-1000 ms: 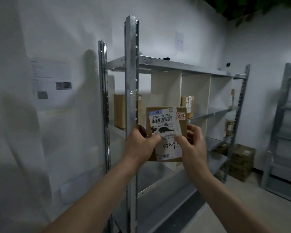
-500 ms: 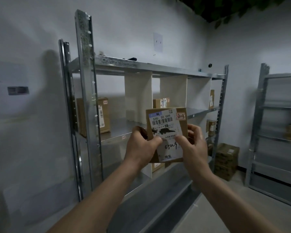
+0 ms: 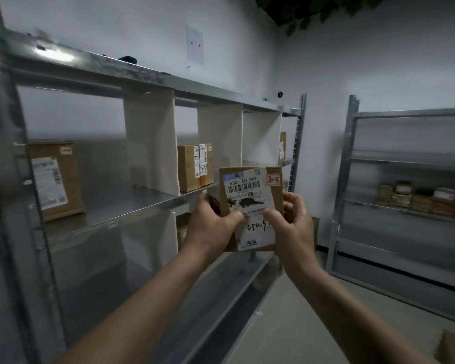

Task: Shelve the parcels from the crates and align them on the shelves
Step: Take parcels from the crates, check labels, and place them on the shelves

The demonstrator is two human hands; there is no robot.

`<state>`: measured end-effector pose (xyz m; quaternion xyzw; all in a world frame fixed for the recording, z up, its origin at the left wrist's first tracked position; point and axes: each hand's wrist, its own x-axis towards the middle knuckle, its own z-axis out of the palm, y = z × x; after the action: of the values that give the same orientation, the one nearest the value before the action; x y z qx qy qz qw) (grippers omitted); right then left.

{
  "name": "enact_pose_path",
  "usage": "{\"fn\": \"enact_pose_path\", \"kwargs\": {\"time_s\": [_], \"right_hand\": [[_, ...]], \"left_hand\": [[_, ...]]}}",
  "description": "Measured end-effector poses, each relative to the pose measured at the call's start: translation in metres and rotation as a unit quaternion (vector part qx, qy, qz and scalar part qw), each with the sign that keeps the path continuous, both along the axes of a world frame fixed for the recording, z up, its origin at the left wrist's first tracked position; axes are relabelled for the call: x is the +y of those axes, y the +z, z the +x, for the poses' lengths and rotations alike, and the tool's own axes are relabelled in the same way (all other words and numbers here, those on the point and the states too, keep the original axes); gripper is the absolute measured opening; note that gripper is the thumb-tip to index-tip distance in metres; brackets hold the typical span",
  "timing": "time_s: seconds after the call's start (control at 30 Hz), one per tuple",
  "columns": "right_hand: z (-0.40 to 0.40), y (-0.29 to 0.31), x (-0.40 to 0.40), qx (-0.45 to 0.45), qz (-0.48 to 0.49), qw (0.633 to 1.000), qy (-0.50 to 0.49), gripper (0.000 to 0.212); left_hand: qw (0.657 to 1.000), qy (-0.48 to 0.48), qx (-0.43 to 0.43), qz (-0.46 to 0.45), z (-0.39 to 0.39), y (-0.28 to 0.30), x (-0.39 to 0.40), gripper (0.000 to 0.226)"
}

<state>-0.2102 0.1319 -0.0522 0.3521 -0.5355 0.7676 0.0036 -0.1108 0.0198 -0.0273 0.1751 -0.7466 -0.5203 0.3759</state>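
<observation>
Small brown cardboard parcel [image 3: 250, 208] with white shipping label, held upright at frame centre — left hand [image 3: 210, 227] gripping its 9 o'clock edge, right hand [image 3: 292, 224] its 3 o'clock edge, thumbs on label. Grey metal shelving rack [image 3: 153, 203] behind, from 9 to 1 o'clock — shelved cardboard boxes [image 3: 195, 166] between white dividers [image 3: 150, 145].

left hand [image 3: 211, 227] gripping, right hand [image 3: 292, 227] gripping, arms raised
</observation>
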Motion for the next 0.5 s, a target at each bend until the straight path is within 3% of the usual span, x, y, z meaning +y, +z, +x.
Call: {"fn": "enact_pose_path", "kwargs": {"time_s": [0.13,0.3,0.4,0.5], "right_hand": [[-0.05,-0.007,-0.02,-0.009,0.008,1.0,-0.025,0.04],[-0.119,-0.023,-0.053,-0.004,0.04,0.996,-0.073,0.03],[-0.15,-0.033,-0.072,-0.014,0.055,0.993,-0.099,0.036],[-0.18,-0.046,-0.084,-0.029,0.066,0.991,-0.115,0.035]], "left_hand": [[1.0,-0.022,-0.003,-0.001,-0.058,-0.011,-0.029,0.066],[0.999,-0.042,-0.018,0.025,-0.128,-0.032,-0.067,0.039],[0.998,-0.043,-0.028,0.032,-0.165,-0.042,-0.088,0.05],[0.998,-0.03,-0.047,0.013,-0.195,-0.055,-0.102,0.036]]}}
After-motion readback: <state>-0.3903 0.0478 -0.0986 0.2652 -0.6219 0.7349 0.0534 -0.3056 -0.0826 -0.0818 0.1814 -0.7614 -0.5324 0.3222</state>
